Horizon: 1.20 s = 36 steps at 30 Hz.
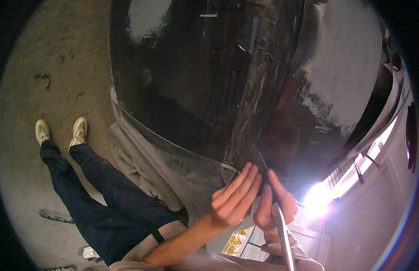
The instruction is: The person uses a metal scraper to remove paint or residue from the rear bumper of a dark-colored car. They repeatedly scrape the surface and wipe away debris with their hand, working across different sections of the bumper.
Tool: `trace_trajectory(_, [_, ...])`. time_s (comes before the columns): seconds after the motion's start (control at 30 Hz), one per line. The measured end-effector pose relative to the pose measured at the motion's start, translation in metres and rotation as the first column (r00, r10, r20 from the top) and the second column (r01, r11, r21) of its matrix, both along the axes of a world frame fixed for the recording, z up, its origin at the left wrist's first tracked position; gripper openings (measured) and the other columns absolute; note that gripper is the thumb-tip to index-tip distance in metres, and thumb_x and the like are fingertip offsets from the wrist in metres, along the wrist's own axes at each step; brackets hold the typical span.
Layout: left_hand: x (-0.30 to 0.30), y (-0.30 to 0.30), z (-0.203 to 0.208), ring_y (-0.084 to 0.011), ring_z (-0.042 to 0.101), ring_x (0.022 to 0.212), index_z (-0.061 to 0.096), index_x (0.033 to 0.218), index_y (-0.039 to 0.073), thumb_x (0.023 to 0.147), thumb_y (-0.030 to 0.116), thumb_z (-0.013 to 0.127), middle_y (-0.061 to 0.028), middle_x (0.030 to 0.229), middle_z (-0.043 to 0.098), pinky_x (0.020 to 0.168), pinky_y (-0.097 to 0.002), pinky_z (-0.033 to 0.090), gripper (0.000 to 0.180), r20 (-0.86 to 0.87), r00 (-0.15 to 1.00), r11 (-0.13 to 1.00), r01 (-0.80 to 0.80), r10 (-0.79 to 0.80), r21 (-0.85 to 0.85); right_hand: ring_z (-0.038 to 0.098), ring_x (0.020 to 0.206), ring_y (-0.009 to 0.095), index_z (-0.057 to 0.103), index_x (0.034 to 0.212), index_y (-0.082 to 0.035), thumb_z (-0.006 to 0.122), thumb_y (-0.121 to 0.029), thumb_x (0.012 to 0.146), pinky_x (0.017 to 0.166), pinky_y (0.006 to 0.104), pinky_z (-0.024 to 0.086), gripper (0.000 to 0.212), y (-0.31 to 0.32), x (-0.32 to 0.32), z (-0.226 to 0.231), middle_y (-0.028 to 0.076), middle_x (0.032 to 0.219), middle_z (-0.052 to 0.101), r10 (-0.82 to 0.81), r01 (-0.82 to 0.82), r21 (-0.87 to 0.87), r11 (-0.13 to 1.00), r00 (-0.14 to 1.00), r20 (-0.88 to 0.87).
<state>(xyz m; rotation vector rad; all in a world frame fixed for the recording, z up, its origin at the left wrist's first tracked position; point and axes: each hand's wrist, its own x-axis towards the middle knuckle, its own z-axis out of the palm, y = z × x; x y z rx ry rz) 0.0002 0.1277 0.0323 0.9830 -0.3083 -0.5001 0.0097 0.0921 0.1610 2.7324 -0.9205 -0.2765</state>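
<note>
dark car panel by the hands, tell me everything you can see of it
The dark car panel is broad, smooth and shiny, like painted metal. Two dull grey patches with ragged edges lie at upper left and right; pale streaks and scuffs mark the stretch between. Its lower edge meets a dusty grey panel. The left hand and right hand are near that edge; contact is unclear.

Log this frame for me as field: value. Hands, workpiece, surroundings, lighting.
left hand: fingers extended side by side, near the edge of the dark panel
right hand: thumb and index finger close together, beside a long whitish strip; exact grip unclear
panel surface: shiny, scratched, with pale grey patches
nearby: dusty wheel, yellow warning labels
lighting: bright glare right of both hands
</note>
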Motion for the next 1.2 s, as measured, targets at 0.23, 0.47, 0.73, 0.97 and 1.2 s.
trace_trajectory(0.23, [0.031,-0.044,-0.012,-0.0403,0.069,0.125,0.074,0.119,-0.010,0.085,-0.010,0.062,-0.0280,0.129,0.071,0.093,-0.0398,0.062,0.037,0.101,0.992,0.995,-0.083,0.076,0.064,0.075,0.108,0.028,0.074,0.122,0.007,0.061,0.003,0.098,0.100,0.0374,0.057,0.027,-0.035,0.025,-0.017,0.021,0.117,0.077,-0.121,0.137,-0.054,0.989,0.965,0.233])
trace_trajectory(0.47, [0.004,0.003,0.010,-0.0412,0.067,0.128,0.074,0.120,-0.010,0.087,-0.006,0.070,-0.0262,0.131,0.071,0.102,-0.0449,0.059,0.033,-0.010,1.000,0.995,-0.008,0.007,-0.099,0.080,0.090,0.030,0.074,0.121,0.009,0.066,0.007,0.089,0.080,0.0358,0.064,0.032,0.002,-0.026,0.007,0.026,0.105,0.079,-0.124,0.125,0.015,0.992,0.948,0.295])
trace_trajectory(0.73, [-0.014,0.011,0.015,-0.0410,0.067,0.129,0.073,0.121,-0.010,0.082,-0.008,0.075,-0.0260,0.131,0.071,0.103,-0.0439,0.058,0.039,-0.055,0.998,0.998,0.027,-0.030,-0.056,0.080,0.089,0.029,0.073,0.121,0.011,0.065,0.007,0.089,0.081,0.0343,0.063,0.033,0.004,-0.042,0.018,0.027,0.104,0.078,-0.073,0.063,0.060,0.996,0.980,0.185])
trace_trajectory(0.97, [-0.007,0.005,0.003,-0.0439,0.069,0.124,0.073,0.114,-0.014,0.077,-0.010,0.078,-0.0306,0.128,0.071,0.099,-0.0430,0.060,0.038,-0.089,0.996,1.000,-0.003,0.002,-0.008,0.079,0.092,0.028,0.074,0.123,0.008,0.065,0.006,0.092,0.084,0.0346,0.061,0.032,0.001,-0.022,0.000,0.025,0.108,0.078,-0.026,0.023,0.027,0.999,0.992,0.126])
trace_trajectory(1.2, [-0.005,0.002,-0.001,-0.0437,0.070,0.123,0.074,0.113,-0.015,0.082,-0.011,0.069,-0.0319,0.127,0.071,0.100,-0.0437,0.060,0.032,-0.031,1.000,1.000,-0.004,0.003,-0.027,0.079,0.092,0.028,0.073,0.123,0.009,0.066,0.008,0.092,0.081,0.0328,0.062,0.032,0.002,-0.017,-0.003,0.025,0.111,0.078,0.011,-0.010,-0.009,1.000,0.998,0.059])
